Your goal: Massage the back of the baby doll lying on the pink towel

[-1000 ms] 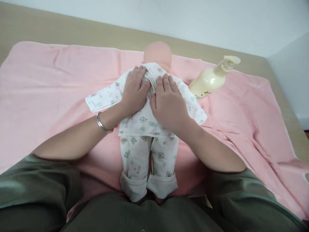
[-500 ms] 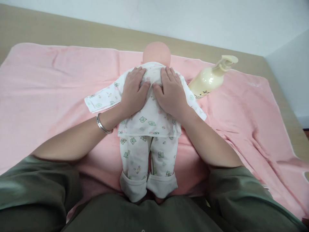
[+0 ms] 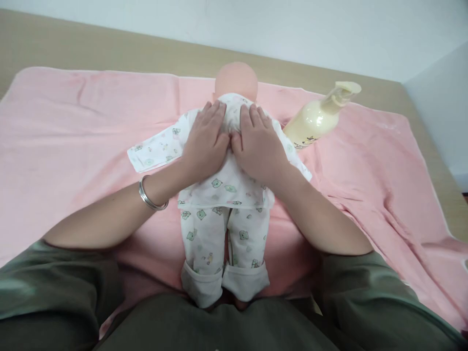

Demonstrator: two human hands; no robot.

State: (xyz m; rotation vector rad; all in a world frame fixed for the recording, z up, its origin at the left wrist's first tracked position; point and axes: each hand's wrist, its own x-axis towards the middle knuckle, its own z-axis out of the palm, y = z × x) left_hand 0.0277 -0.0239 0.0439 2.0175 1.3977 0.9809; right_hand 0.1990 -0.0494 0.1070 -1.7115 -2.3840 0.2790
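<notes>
A baby doll (image 3: pixel 236 80) lies face down in front of me, its bald head pointing away. It wears a white shirt (image 3: pixel 226 187) and matching trousers (image 3: pixel 204 239) printed with small green bears, the trouser cuffs turned up. My left hand (image 3: pixel 206 141) rests flat on the left side of the doll's upper back, fingers stretched toward the head. On the right side of the back lies my right hand (image 3: pixel 259 146), also flat with fingers extended. The two thumbs nearly meet over the spine. Neither hand grips anything; the doll's face is hidden.
A pink blanket (image 3: pixel 91 112) with some folds at the right spreads under the doll on a wooden table (image 3: pixel 109 51). A cream pump bottle (image 3: pixel 316 119) stands by the doll's right-hand sleeve. Behind the table rises a white wall (image 3: pixel 292 34).
Both hands have shifted slightly toward me on the doll's back, and the thumbs have come closer together. The doll and bottle stay in place.
</notes>
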